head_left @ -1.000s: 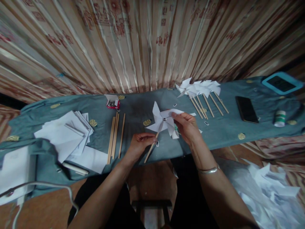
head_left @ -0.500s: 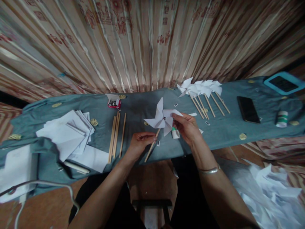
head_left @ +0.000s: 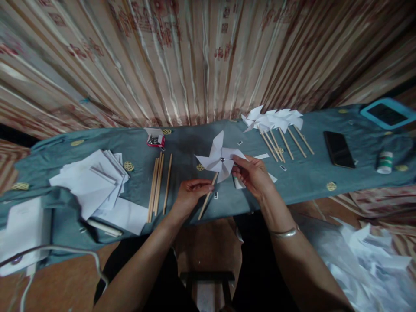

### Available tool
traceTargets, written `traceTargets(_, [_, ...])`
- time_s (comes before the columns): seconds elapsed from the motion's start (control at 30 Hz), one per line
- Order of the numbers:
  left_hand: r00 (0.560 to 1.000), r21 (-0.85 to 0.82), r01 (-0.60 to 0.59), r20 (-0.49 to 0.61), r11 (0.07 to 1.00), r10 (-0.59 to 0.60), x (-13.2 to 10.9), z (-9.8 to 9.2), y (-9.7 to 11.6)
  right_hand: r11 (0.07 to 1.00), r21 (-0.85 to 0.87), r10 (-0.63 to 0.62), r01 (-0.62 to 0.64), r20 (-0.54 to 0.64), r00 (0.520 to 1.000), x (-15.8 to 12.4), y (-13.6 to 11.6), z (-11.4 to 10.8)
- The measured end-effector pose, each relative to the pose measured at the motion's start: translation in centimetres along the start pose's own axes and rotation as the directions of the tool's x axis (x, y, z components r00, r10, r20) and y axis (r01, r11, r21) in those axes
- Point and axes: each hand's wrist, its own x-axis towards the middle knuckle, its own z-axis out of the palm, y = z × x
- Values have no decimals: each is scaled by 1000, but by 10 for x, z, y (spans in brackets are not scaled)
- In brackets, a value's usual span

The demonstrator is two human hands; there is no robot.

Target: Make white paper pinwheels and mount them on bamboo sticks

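A white paper pinwheel (head_left: 218, 157) with a metal pin at its centre sits on a wooden stick (head_left: 207, 197), raised over the blue-grey cloth-covered table (head_left: 302, 173). My left hand (head_left: 190, 196) is closed around the stick's middle. My right hand (head_left: 253, 174) pinches the pinwheel's right blade between thumb and fingers. A silver bangle circles my right wrist.
Several bare sticks (head_left: 158, 182) lie left of my hands, beside a stack of white paper squares (head_left: 91, 182). A red box of pins (head_left: 155, 139) sits behind them. Finished pinwheels (head_left: 276, 125), a black phone (head_left: 338, 149), a green-banded tube (head_left: 385, 161) and a blue-rimmed device (head_left: 386, 112) lie right.
The pinwheel has turned and shifted slightly up and left; my right hand followed its blade. My left hand stays on the stick.
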Motion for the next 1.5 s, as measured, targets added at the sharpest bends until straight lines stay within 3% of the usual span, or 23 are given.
traceTargets(0.7, [999, 16, -48, -5, 999, 48, 2, -3, -1, 998, -7, 64, -64, 18, 998, -2, 3, -1])
traceTargets(0.93, [998, -20, -58, -32, 998, 58, 4, -4, -3, 992, -99, 84, -80, 42, 996, -2, 8, -1])
traceTargets(1.07, [998, -19, -50, -35, 999, 49, 5, -5, -3, 980, -199, -16, 21, 28, 999, 2, 8, -9])
traceTargets(1.23, [998, -25, -32, -55, 999, 31, 5, -4, -3, 963, -205, -187, 174, -45, 981, 6, 7, -14])
traceTargets(1.5, [998, -7, -47, -45, 999, 47, 3, -4, -3, 942, -260, -222, 213, -4, 975, 5, 10, -12])
